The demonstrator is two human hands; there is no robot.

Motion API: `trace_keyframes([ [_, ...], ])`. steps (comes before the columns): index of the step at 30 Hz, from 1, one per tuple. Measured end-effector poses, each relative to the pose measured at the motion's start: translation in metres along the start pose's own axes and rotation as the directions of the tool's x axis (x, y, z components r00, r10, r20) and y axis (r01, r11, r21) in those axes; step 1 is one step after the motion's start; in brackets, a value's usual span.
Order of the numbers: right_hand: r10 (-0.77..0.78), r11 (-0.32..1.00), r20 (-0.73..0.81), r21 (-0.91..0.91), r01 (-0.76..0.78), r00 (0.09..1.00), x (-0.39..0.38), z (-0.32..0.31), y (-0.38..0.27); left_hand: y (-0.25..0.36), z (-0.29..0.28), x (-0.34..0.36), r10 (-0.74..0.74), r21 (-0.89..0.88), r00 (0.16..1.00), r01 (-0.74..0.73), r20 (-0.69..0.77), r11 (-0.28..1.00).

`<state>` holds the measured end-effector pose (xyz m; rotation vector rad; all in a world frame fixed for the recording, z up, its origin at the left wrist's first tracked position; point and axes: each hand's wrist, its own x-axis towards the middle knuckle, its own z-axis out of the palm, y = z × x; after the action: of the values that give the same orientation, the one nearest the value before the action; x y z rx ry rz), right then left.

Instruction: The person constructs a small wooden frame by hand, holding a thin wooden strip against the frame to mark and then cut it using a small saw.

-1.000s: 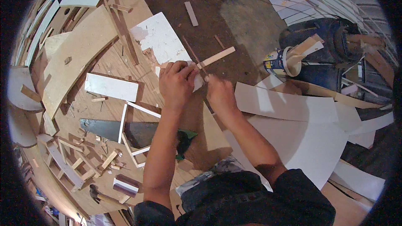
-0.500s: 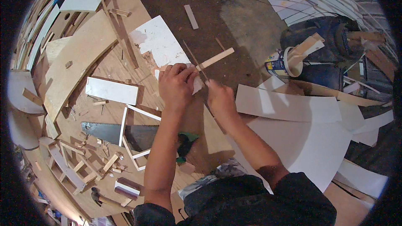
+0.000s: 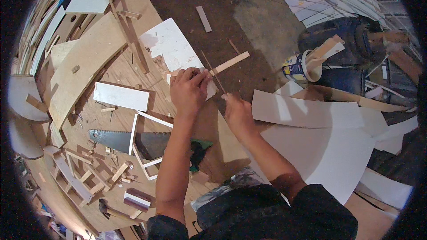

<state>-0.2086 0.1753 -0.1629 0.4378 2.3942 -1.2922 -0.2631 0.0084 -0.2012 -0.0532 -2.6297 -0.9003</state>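
Note:
My left hand is closed over the near end of a pale wooden strip, pressing it down at the table's edge. The strip's far end sticks out past the edge over the floor. My right hand grips the near end of a thin, narrow saw blade. The blade lies across the strip just right of my left fingers; its handle, if any, is hidden in my fist. Under and beyond my left hand lies a white board with chipped, peeling patches.
A handsaw lies on the wooden table beneath a thin white frame. Nearby are a white block, small wooden frames and a hammer. On the right stand a bucket with wood offcuts and large white sheets.
My right hand has drawn back toward me and slightly right, pulling the blade along across the strip. My left hand and the strip stay nearly in place; the view has shifted slightly.

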Motion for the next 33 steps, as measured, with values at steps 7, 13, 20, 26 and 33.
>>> trace_keyframes([
  [7, -0.241, 0.938, -0.034, -0.265, 0.223, 0.97, 0.002, -0.001, -0.006, -0.001, -0.002, 0.0, -0.028, -0.059, 0.999, 0.029, 0.014, 0.998],
  [13, -0.301, 0.857, -0.025, -0.446, 0.259, 0.953, 0.02, -0.001, -0.01, 0.002, 0.001, 0.001, -0.013, -0.069, 1.0, 0.013, 0.006, 0.998],
  [20, -0.423, 0.821, -0.043, -0.442, 0.362, 0.905, 0.012, 0.001, 0.001, 0.001, 0.0, -0.001, -0.025, -0.051, 1.0, 0.024, -0.015, 0.998],
  [26, -0.212, 0.913, -0.036, -0.363, 0.185, 0.977, -0.01, -0.006, -0.019, -0.001, 0.002, -0.002, -0.036, -0.038, 0.999, 0.036, 0.008, 0.999],
  [33, -0.296, 0.805, 0.029, -0.53, 0.265, 0.955, 0.014, -0.007, -0.03, 0.0, -0.001, 0.0, -0.016, -0.057, 1.0, 0.016, 0.005, 0.998],
])
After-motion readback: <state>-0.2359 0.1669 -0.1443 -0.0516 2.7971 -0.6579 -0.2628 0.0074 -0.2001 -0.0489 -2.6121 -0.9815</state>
